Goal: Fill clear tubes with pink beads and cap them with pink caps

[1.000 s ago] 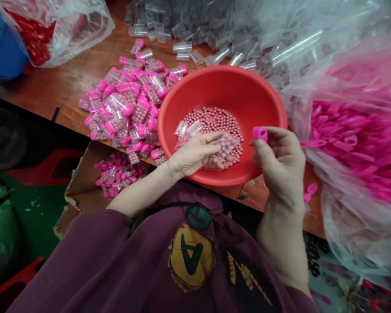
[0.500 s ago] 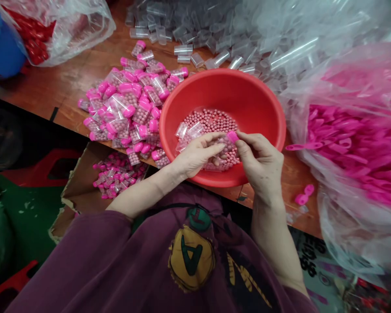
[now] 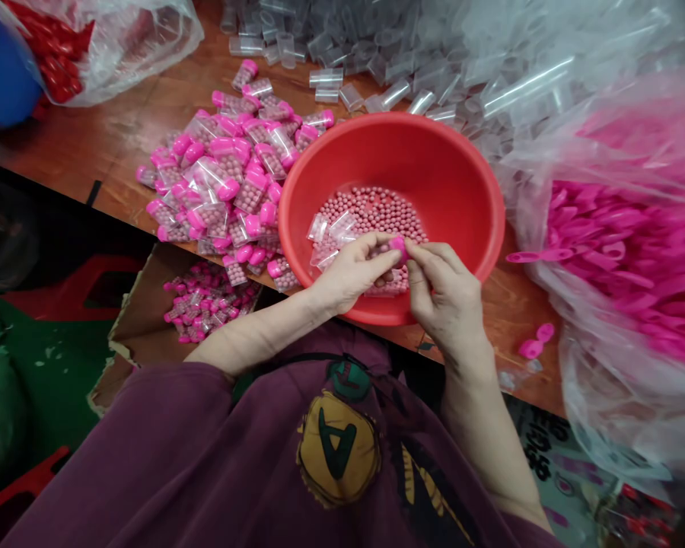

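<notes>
Over the red basin (image 3: 462,167), my left hand (image 3: 348,275) is closed around a small clear tube, mostly hidden by its fingers. A pink cap (image 3: 398,246) sits at the tube's right end. My right hand (image 3: 448,297) pinches that cap between thumb and fingertips; whether it is pressed fully on, I cannot tell. Below the hands, the basin holds small pink balls (image 3: 377,207) and several clear tubes (image 3: 332,230) lying at its left side.
Left of the basin lies a heap of filled, pink-capped tubes (image 3: 228,179). A cardboard box (image 3: 142,304) below holds more. Clear empty tubes (image 3: 342,57) pile up behind. On the right stand a plastic bag of pink caps (image 3: 633,259) and one loose pink cap (image 3: 536,341).
My right hand has shifted slightly left, its fingers bent closer around the cap's end. The cap has moved a little left and down and is turned. My left hand keeps its hold.
</notes>
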{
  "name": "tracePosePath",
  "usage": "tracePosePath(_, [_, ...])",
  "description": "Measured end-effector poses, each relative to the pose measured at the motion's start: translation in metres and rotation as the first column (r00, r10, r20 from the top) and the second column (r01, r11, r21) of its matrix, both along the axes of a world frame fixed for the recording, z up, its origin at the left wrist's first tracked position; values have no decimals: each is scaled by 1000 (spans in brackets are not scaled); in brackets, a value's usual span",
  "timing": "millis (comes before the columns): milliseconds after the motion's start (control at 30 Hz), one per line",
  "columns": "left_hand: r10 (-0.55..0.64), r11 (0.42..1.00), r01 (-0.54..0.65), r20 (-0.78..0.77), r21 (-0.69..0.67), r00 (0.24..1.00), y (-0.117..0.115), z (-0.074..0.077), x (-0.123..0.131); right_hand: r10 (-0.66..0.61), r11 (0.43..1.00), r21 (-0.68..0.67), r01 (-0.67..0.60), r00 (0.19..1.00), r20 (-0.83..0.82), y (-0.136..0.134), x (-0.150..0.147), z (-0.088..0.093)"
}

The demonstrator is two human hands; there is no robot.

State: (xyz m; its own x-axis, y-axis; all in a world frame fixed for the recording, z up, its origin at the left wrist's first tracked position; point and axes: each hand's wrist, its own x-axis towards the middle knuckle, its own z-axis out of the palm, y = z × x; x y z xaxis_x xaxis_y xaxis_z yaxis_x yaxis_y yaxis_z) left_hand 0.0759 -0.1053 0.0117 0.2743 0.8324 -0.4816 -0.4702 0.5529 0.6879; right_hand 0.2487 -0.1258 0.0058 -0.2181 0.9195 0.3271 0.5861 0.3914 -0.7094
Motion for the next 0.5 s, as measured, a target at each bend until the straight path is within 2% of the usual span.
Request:
tracePosePath(67, [-60,998,59,20,10,998,0,-1,-2,68,996,-49,-70,996,-50,-1,12,7])
tracePosePath(133, [-87,996,87,23,35,996,1,-3,-3,87,986,-124,-111,979,-187,2,25,8])
tracePosePath(200, [-72,995,71,11,70,997,1,-6,-3,6,982,-177,-72,938,-348,7,33,2])
tracePosePath(267, [-44,994,43,5,100,999,2,-9,-1,-120,980,-194,39,897,-426,12,34,-8])
tracePosePath(367, [-42,992,40,18,117,999,3,-11,1,-203,972,-186,144,913,-355,12,21,-18])
tracePosePath(500, [-30,998,30,-9,61,1000,5,-8,2,-85,996,-42,83,995,-47,-3,0,-14])
